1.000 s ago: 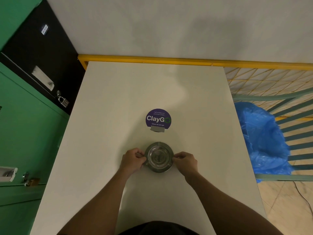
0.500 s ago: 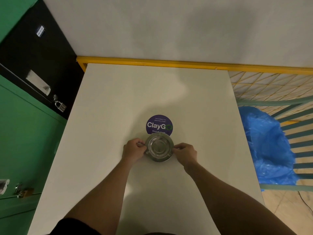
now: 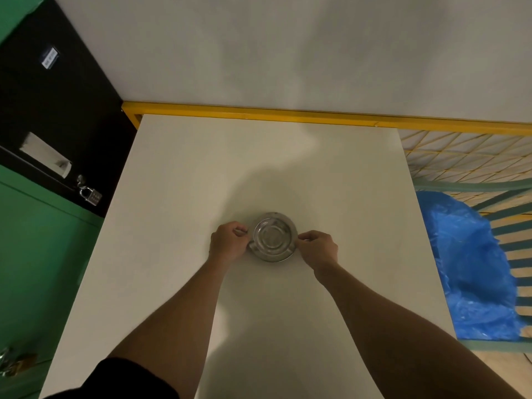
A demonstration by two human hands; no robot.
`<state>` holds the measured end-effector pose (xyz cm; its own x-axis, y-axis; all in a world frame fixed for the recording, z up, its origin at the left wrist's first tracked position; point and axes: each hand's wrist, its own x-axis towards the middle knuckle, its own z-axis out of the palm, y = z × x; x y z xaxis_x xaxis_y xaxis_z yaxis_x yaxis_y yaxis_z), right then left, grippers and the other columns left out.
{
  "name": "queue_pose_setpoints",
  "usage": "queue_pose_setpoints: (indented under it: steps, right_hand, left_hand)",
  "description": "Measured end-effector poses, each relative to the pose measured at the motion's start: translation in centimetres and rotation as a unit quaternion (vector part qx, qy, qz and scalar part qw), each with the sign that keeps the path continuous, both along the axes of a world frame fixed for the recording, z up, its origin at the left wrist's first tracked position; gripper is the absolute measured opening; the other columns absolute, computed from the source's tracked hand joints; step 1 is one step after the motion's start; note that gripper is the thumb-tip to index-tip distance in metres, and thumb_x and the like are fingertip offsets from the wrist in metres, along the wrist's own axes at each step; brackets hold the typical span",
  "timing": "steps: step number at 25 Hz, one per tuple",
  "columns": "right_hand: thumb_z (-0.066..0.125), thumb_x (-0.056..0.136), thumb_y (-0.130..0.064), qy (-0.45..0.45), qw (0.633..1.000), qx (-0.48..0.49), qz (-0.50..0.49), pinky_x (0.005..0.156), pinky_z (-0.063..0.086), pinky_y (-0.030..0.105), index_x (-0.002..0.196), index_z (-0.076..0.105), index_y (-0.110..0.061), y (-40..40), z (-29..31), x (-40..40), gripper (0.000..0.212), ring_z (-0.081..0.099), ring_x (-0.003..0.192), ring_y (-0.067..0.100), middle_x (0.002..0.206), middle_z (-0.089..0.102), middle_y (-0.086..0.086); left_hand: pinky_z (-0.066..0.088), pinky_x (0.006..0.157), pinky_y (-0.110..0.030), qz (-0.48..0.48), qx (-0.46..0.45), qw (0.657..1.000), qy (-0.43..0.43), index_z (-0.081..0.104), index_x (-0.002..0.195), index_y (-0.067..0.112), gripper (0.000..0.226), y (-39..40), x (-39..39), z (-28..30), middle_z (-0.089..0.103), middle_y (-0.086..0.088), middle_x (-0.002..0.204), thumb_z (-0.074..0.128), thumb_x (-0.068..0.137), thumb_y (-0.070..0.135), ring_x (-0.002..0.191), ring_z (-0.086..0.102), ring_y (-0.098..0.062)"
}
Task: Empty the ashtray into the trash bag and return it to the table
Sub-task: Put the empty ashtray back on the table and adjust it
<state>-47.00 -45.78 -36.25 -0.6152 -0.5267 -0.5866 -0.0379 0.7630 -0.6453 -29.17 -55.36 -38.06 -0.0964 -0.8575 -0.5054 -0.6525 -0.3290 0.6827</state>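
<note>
Sliding the ashtray (image 3: 274, 237) farther from the table's (image 3: 359, 182) near edge, it now hides the sticker; your left hand (image 3: 229, 242) and right hand (image 3: 319, 249) pinch its rim; likely final placement.

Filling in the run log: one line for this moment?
step: return ashtray | ashtray: on table | left hand, right hand: pinching rim | trash bag: right of table

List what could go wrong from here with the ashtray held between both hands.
1. The ashtray is pinched only at its rim by the left hand and right hand; it might slip.
2. The trash bag sits off the table's right edge, so any contents could spill during carrying.
</note>
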Motion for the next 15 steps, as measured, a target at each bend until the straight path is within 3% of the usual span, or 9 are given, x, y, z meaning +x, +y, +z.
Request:
queue_pose_setpoints:
  steps: [5, 10, 15]
  right_hand:
    - [0.066, 0.078, -0.019, -0.002, 1.0, -0.002, -0.012, 0.047, 0.04, 0.017, 0.07, 0.07, -0.03, -0.96, -0.44, -0.4, 0.014, 0.06, 0.064, 0.007, 0.073, 0.067, -0.011]
    - [0.066, 0.075, -0.02, -0.012, 1.0, -0.002, -0.021, 0.05, 0.041, 0.018, 0.078, 0.074, -0.025, -0.89, -0.73, -0.58, 0.01, 0.062, 0.07, 0.009, 0.078, 0.069, -0.007]
    - [0.068, 0.079, -0.037, 0.012, 0.999, -0.037, -0.008, 0.053, 0.042, 0.02, 0.086, 0.071, -0.03, -0.92, -0.42, -0.95, 0.01, 0.061, 0.072, 0.005, 0.081, 0.068, -0.009]
  left_hand:
    - [0.058, 0.084, -0.04, 0.001, 0.004, 1.0, -0.004, 0.072, 0.084, 0.024, 0.01, -0.88, -0.53, -0.08, 0.077, -0.005, 0.085, 0.071, 0.075, 0.019, 0.083, 0.073, -0.029]
    - [0.06, 0.081, -0.042, 0.022, 0.017, 0.999, 0.017, 0.071, 0.083, 0.026, 0.009, -0.86, -0.33, 0.19, 0.077, -0.005, 0.085, 0.07, 0.075, 0.021, 0.074, 0.074, -0.027]
    - [0.06, 0.078, -0.043, 0.035, 0.007, 0.999, 0.03, 0.071, 0.086, 0.031, 0.013, -0.77, -0.06, 0.49, 0.076, -0.002, 0.08, 0.067, 0.076, 0.024, 0.066, 0.072, -0.026]
